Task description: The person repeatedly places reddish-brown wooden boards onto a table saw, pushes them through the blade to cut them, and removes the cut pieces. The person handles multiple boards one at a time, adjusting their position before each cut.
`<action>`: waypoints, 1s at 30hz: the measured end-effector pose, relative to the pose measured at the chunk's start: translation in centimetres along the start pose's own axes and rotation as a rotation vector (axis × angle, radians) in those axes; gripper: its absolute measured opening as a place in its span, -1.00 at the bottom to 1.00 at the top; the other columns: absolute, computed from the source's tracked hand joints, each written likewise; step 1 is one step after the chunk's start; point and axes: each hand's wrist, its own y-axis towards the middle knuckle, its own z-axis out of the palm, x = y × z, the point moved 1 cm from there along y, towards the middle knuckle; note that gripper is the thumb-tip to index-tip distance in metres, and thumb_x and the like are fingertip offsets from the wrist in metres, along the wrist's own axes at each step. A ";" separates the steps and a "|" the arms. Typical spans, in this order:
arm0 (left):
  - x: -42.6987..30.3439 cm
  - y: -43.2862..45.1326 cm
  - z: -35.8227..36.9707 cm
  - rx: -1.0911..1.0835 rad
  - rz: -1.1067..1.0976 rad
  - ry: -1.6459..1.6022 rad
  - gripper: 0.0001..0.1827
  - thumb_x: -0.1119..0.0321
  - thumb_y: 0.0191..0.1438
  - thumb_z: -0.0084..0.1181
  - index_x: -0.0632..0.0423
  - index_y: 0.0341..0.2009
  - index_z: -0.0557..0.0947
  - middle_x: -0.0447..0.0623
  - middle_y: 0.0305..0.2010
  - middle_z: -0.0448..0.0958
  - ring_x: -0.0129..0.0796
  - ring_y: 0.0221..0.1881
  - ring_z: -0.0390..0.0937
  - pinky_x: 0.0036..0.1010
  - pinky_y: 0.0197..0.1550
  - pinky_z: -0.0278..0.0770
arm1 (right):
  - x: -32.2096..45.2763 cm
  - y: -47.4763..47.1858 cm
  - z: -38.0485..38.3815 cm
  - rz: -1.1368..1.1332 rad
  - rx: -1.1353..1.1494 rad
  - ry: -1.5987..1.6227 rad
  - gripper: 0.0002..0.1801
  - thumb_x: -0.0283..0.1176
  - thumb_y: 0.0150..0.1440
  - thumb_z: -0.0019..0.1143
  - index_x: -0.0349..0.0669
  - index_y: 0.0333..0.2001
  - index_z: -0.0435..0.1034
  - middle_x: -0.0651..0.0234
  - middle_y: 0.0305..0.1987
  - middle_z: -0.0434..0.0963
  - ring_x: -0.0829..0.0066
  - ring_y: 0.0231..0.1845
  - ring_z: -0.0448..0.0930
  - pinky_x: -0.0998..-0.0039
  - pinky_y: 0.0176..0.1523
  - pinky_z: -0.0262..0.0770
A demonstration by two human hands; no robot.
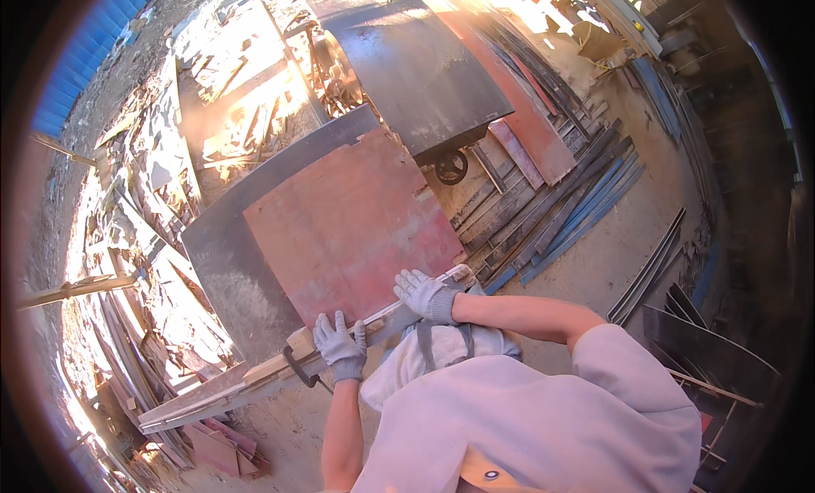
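A reddish plywood panel (360, 222) lies flat on a dark metal work table (235, 283), its near edge along a long straight rail (382, 318). My left hand (340, 343), in a pale grey knit glove, rests at the panel's near left corner with fingers spread. Farther right, my gloved right hand (423, 292) lies on the panel's near edge, palm down. Left of my left hand, a dark metal clamp (296, 369) sits on the rail beside a small wood block (301, 343). Neither hand closes around anything.
Beyond the panel stands another dark table top (420, 66) with a black handwheel (451, 167) beneath it. Stacked boards (509, 219) and blue-edged strips (586, 216) lie on the ground at right. Wood scrap (242, 117) is heaped at left; reddish offcuts (219, 451) lie below the rail.
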 end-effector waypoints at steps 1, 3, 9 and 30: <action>0.2 1.8 -0.1 -0.079 -0.042 -0.038 -0.41 -0.16 0.24 0.17 0.07 0.09 0.72 0.38 0.29 0.47 0.32 0.32 0.37 0.15 0.40 0.27 | 0.1 1.2 -0.2 0.025 -0.004 -0.040 -0.33 -0.36 0.33 -0.16 -0.46 0.47 0.18 -0.25 0.59 0.17 -0.20 0.61 0.21 -0.09 0.62 0.07; 0.2 4.7 -0.3 -0.120 -0.079 -0.076 -0.47 -0.13 0.21 0.20 0.05 0.02 0.74 0.33 0.25 0.50 0.28 0.28 0.40 0.12 0.36 0.31 | -0.4 4.1 -0.3 0.121 -0.013 -0.079 -0.33 -0.38 0.33 -0.15 -0.48 0.47 0.17 -0.28 0.60 0.15 -0.25 0.61 0.19 -0.10 0.62 0.07; 1.3 13.4 -1.3 -0.159 -0.097 -0.122 -0.53 -0.13 0.23 0.19 0.00 -0.07 0.77 0.21 0.14 0.55 0.18 0.19 0.45 0.04 0.27 0.39 | -4.0 11.8 -4.3 0.290 0.084 -0.071 -0.32 -0.40 0.32 -0.08 -0.50 0.47 0.16 -0.29 0.60 0.13 -0.23 0.62 0.18 -0.03 0.61 0.10; 7.0 44.9 -6.6 -0.209 -0.115 -0.049 -0.48 -0.13 0.36 0.04 0.04 -0.27 0.80 0.09 -0.11 0.62 0.02 -0.02 0.55 -0.08 0.03 0.55 | -21.4 34.6 -22.9 0.281 0.091 -0.074 -0.22 -0.38 -0.25 0.56 -0.43 0.11 0.49 -0.13 0.28 0.48 -0.03 0.36 0.47 0.22 0.35 0.53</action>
